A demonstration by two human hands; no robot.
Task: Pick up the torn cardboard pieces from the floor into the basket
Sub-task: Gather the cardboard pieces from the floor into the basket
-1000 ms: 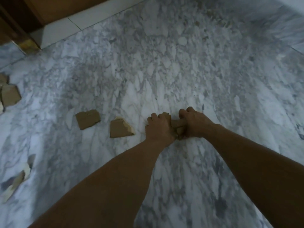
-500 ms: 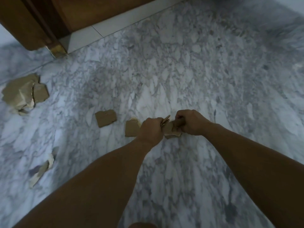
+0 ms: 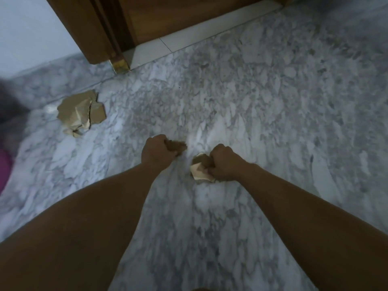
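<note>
Fingers (image 3: 168, 143) of both hands curl round light, stiff cardboard scraps (image 3: 200, 168), which look easiest pinched by their torn edges.

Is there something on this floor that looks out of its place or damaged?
Yes. A heap of torn cardboard pieces with ragged edges lies on the marble floor near the wooden door frame. The left hand and right hand each grip more scraps. No basket is clearly visible.
</note>
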